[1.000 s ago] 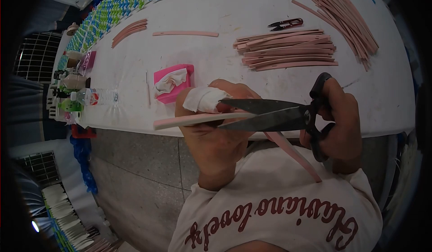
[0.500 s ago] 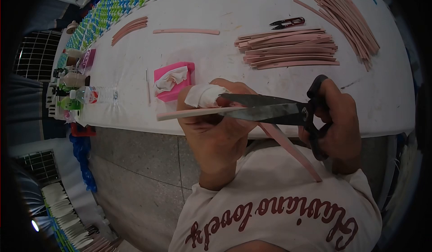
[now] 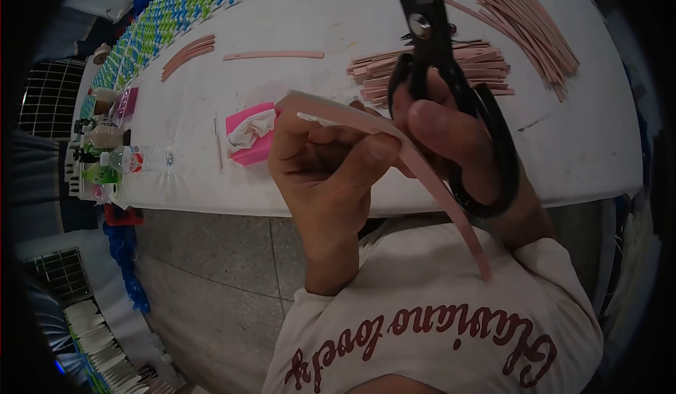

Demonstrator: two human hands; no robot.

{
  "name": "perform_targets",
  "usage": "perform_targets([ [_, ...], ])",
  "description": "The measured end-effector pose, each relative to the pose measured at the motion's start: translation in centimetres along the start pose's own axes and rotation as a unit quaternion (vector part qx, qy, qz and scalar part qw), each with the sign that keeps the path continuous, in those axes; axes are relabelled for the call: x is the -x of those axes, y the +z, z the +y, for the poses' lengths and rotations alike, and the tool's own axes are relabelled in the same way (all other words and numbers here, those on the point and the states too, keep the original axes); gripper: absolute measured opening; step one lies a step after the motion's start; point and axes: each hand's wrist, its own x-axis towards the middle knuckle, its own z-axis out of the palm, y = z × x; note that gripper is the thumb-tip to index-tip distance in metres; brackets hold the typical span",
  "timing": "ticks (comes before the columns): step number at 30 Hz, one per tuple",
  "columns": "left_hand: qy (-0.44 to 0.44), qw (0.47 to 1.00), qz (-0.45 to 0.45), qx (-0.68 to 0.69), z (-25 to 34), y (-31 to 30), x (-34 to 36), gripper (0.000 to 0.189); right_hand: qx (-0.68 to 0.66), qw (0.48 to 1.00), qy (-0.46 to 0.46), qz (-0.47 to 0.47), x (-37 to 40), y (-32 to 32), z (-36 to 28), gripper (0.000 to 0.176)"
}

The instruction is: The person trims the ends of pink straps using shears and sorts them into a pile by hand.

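My left hand (image 3: 327,165) pinches a long pink strip (image 3: 440,193) between thumb and fingers. One end of the strip slants up to the left past the fingers; the other hangs down to the right over my shirt. A bit of white wrapping shows behind the strip at my fingers. My right hand (image 3: 458,137) is wrapped round the black handles of a pair of scissors (image 3: 426,24), whose blades point up, away from the strip, and run out of view at the top. The right fingertips are close beside the strip near my left thumb.
Behind the scissors lies a stack of pink strips (image 3: 486,66), with a larger bundle (image 3: 528,35) at far right. A single strip (image 3: 273,55), a few curved strips (image 3: 186,56), a pink tissue box (image 3: 236,151) and a plastic bottle (image 3: 141,159) are on the white table (image 3: 282,80).
The scissors have swung from lying across the strip to pointing upward. My left hand has turned, so the strip's near end now slants over the fingers. The thread snips are now mostly hidden.
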Motion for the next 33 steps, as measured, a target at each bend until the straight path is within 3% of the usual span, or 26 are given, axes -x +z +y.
perform_targets([
  [2, 0.009, 0.995, 0.086, -0.04, 0.1, 0.4, 0.2, 0.037, 0.049, 0.993, -0.103, -0.026, -0.7, 0.2, 0.8, 0.03],
  [6, 0.002, 0.992, 0.105, -0.075, 0.6, 0.0, 0.2, 0.035, 0.006, 0.995, -0.069, -0.073, -1.4, -0.4, 1.9, 0.026],
  [8, -0.039, 0.988, 0.095, -0.114, 0.6, -0.1, 0.2, 0.033, 0.05, 0.953, -0.255, -0.158, -2.1, -1.6, 4.1, 0.033],
  [11, -0.011, 0.978, 0.153, -0.139, -0.4, 0.0, 0.2, 0.03, 0.02, 0.964, -0.22, -0.15, -1.5, -2.2, 5.0, 0.032],
  [17, -0.023, 0.985, 0.107, -0.133, -0.8, 0.0, -0.2, 0.027, -0.078, 0.977, -0.143, -0.139, -1.0, -2.7, 5.8, 0.029],
  [29, -0.067, 0.979, 0.17, -0.093, -0.9, 0.5, -0.4, 0.028, -0.266, 0.954, 0.013, -0.136, -0.6, -2.6, 6.1, 0.024],
  [33, -0.066, 0.98, 0.17, -0.084, -1.0, 0.3, -0.4, 0.028, -0.241, 0.965, 0.03, -0.098, -0.3, -2.2, 5.6, 0.022],
])
